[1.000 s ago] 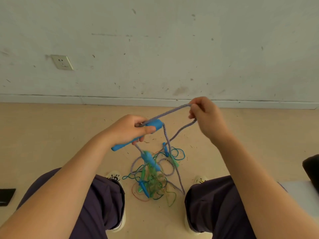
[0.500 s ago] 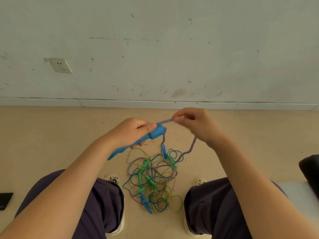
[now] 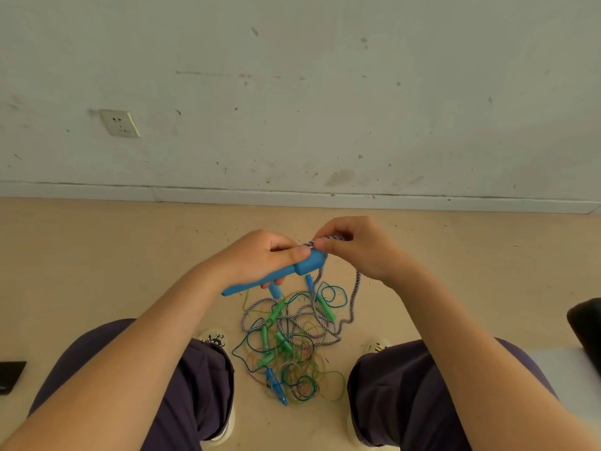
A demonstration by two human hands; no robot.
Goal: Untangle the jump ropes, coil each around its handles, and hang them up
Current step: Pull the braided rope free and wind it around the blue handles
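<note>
**Jump ropes: one handle in hand, the rest heaped on the floor**

- Left hand (image 3: 260, 255): grip curled round the blue handle (image 3: 276, 275), thumb laid along its thick end. The handle lies slanted, thick end up toward the right hand, thin end down-left.
- Right hand (image 3: 357, 249): grip pinching the striped rope (image 3: 357, 288) between thumb and forefinger, just beside the handle's thick end. The two hands nearly touch there.
- Striped rope: blue-and-white braid. It leaves the handle's thick end, passes through the right hand's pinch, and hangs in two strands down to the floor, where it joins the heap.
- Heap (image 3: 289, 346): on the floor (image 3: 97, 271) between the person's knees. Thin green, blue and reddish cords lie looped over one another with loops of the striped rope. Several green handles (image 3: 274, 312) and small blue handles (image 3: 276, 385) lie mixed in. Which cord belongs to which handle cannot be told.
- Shoes (image 3: 213, 336): light-coloured, one either side of the heap.
- Wall (image 3: 292, 92): pale, scuffed, with a socket (image 3: 119, 123) at the left.
- Dark objects at the left edge (image 3: 11, 375) and right edge (image 3: 585, 327): kind not discernible.
</note>
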